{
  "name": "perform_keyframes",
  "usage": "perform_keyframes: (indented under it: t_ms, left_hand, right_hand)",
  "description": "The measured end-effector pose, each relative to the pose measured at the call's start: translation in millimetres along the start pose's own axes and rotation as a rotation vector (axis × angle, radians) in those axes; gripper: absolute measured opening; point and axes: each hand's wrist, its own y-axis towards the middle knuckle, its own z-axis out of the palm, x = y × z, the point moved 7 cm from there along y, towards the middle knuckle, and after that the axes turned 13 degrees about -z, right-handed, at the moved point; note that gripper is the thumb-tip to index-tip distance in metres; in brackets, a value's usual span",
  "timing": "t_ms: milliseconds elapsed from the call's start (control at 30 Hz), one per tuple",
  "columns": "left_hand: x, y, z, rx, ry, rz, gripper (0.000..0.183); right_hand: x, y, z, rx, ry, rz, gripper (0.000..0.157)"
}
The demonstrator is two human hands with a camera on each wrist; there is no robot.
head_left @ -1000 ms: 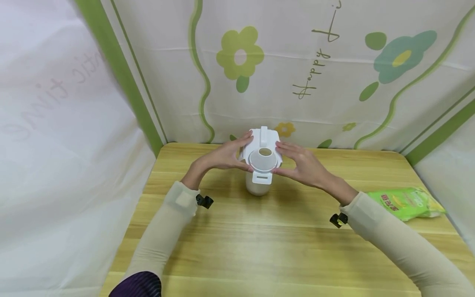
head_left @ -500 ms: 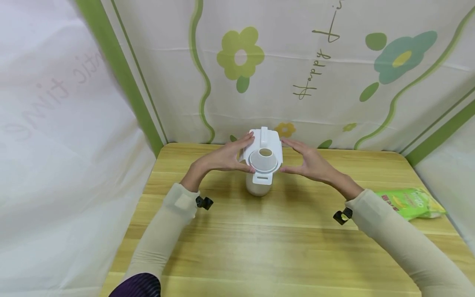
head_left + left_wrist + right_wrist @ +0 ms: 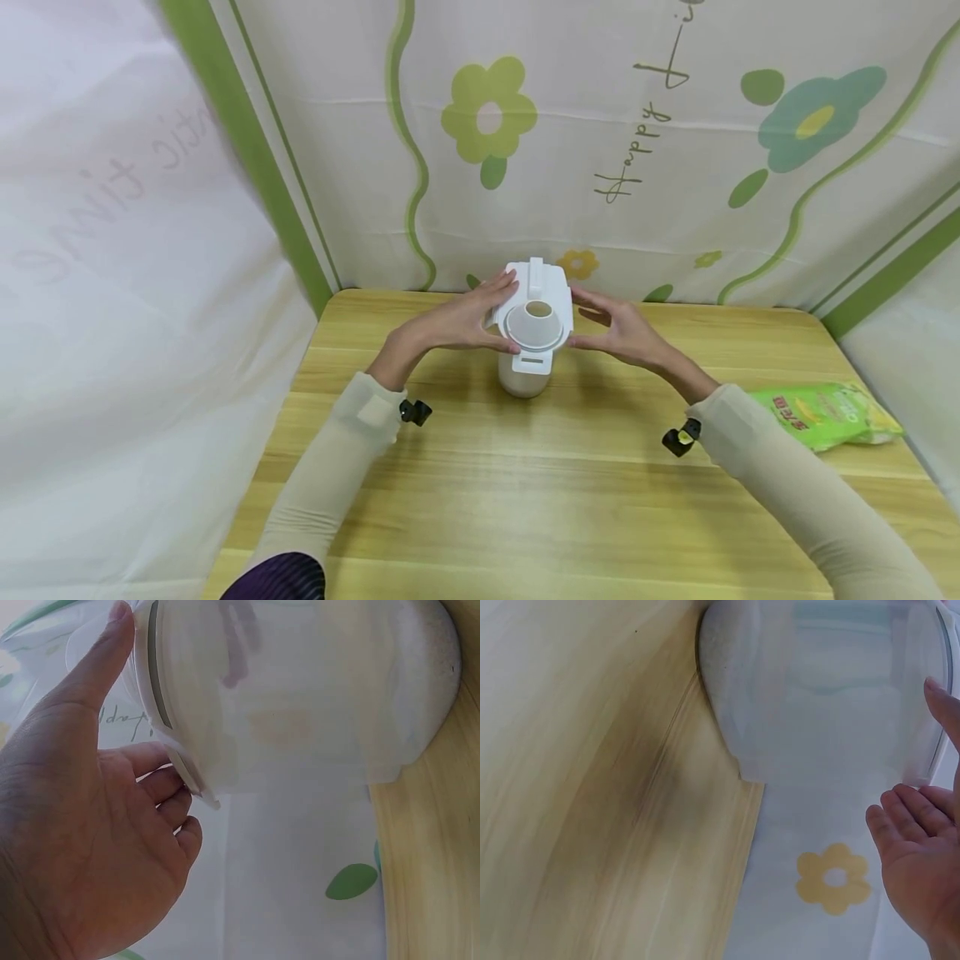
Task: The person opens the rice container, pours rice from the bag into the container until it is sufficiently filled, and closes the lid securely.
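Note:
A pale, see-through plastic container (image 3: pixel 524 382) stands upright on the wooden table. Its white lid (image 3: pixel 555 287) has a round raised opening and a bar-shaped handle behind that. My left hand (image 3: pixel 468 321) grips the lid's left side, thumb at the front and fingers farther back; the left wrist view shows its fingertips curled at the rim (image 3: pixel 180 765). On the other side my right hand (image 3: pixel 626 333) is spread, with thumb and fingertips right at the lid's right edge. In the right wrist view its thumb (image 3: pixel 937 697) overlaps the container wall near the rim.
A green soft packet (image 3: pixel 813 412) lies at the table's right side, partly behind my right sleeve. A patterned white curtain (image 3: pixel 555 208) hangs just behind the table's back edge (image 3: pixel 720 303), close to the container.
My right hand has loosened from the lid and shifted right, then come back so its fingertips meet the lid's edge. My left hand keeps its hold; the container stays in place.

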Motion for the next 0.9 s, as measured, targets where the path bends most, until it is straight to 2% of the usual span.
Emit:
perform_keyframes:
  t_ms: [233,400,700,900]
  left_hand:
    - [1.5,1.3,3.3,0.006,-0.001,-0.019,0.118]
    - [1.8,0.5,3.9,0.004,0.002,-0.020,0.117]
    - [0.4,-1.4,3.7,-0.009,-0.014,-0.010,0.117]
    - [-1.2,-0.8,2.0,-0.023,0.004,-0.019,0.116]
  right_hand:
    - [-6.6,-1.6,4.1,-0.028,0.084,0.038,0.086]
    - [-9.5,-2.6,4.4,-0.042,0.083,0.045,0.085]
    - [-13.2,0.7,-1.6,-0.073,-0.015,0.010,0.079]
    - [-5.0,6.2,-4.2,-0.053,-0.137,-0.066,0.080]
